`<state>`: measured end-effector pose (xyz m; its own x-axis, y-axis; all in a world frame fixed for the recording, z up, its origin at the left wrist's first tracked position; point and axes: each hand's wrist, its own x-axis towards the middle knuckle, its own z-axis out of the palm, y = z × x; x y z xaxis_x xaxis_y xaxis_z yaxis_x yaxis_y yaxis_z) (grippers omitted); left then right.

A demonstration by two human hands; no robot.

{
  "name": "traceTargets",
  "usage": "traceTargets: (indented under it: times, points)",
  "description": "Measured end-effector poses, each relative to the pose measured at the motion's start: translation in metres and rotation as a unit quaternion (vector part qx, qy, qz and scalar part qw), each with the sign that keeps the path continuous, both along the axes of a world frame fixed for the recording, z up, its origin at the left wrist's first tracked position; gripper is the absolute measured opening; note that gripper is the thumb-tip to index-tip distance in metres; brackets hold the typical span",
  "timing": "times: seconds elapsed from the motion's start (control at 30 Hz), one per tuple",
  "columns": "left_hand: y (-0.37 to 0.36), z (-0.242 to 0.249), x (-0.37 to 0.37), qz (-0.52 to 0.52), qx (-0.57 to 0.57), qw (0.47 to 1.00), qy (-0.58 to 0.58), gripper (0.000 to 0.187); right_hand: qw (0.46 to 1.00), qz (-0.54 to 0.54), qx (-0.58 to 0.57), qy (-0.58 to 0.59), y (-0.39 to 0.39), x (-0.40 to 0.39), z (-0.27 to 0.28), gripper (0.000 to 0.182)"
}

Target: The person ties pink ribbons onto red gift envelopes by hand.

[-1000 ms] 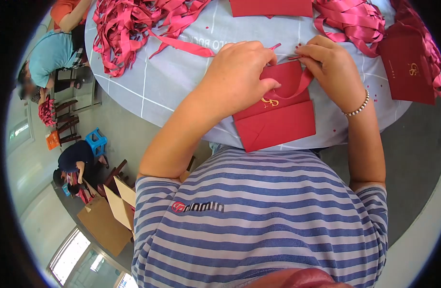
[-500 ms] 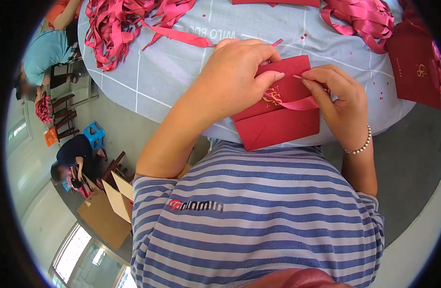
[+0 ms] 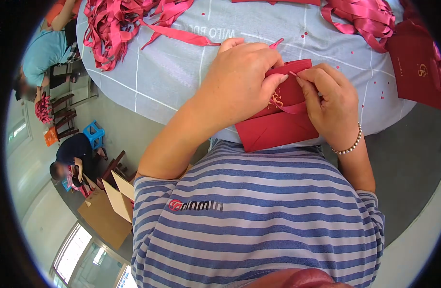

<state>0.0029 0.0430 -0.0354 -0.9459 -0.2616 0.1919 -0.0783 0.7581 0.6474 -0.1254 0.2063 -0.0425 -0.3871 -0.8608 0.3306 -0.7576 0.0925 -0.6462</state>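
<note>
A dark red paper bag [image 3: 277, 130] with gold lettering lies at the near edge of the cloth-covered table. My left hand [image 3: 247, 77] grips the bag's far left part between thumb and fingers; a pink ribbon end sticks out beyond its fingers. My right hand [image 3: 330, 98], with a beaded bracelet at the wrist, pinches the tip of a pink ribbon [image 3: 293, 108] close to the left thumb. The ribbon loops across the front of the bag. The hole it passes through, if any, is too small to make out.
Piles of pink ribbon [image 3: 107, 31] lie on the grey-blue tablecloth [image 3: 148, 72] at the far left and far right [image 3: 362, 21]. Another red bag [image 3: 415, 67] rests at the right edge. People, a blue stool [image 3: 93, 135] and an open cardboard box [image 3: 105, 218] are at the left.
My right hand has moved left and slightly up with the ribbon tip, closer to my left thumb. The bag's upper part has bent up a little between my hands.
</note>
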Motion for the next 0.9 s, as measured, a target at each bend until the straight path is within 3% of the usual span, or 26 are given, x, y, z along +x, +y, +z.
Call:
traceTargets:
  times: [0.23,0.33,0.43,0.5,0.6,0.73,0.83,0.9]
  points:
    - [0.008,0.002,0.000,0.001,-0.037,0.999,0.017,0.011,0.998,-0.002,-0.024,0.061,-0.005,0.006,-0.002,0.008]
    - [0.010,0.004,0.000,-0.016,-0.072,0.997,0.028,0.011,0.996,-0.015,0.032,0.081,-0.008,0.009,0.006,0.010]
    - [0.011,0.007,0.004,-0.031,-0.117,0.992,0.033,0.013,0.997,-0.032,0.073,0.017,-0.012,0.005,0.013,0.007]
    - [0.014,0.006,0.006,-0.030,-0.126,0.991,0.033,0.014,0.990,-0.005,0.103,-0.097,-0.012,-0.003,0.019,0.003]
    - [0.021,0.001,0.002,-0.022,-0.150,0.985,0.077,0.008,0.989,-0.009,0.126,-0.074,-0.015,-0.006,0.023,0.006]
    - [0.013,0.005,0.003,-0.031,-0.141,0.989,0.046,0.014,0.996,-0.019,0.087,-0.028,-0.017,-0.002,0.018,0.006]
    - [0.008,0.002,0.006,-0.009,-0.067,0.997,0.033,0.013,0.997,0.028,0.074,-0.018,-0.013,-0.008,0.022,0.009]
    - [0.009,0.002,0.009,0.000,-0.089,0.994,0.064,0.013,0.992,0.062,0.054,-0.098,-0.011,-0.018,0.038,0.020]
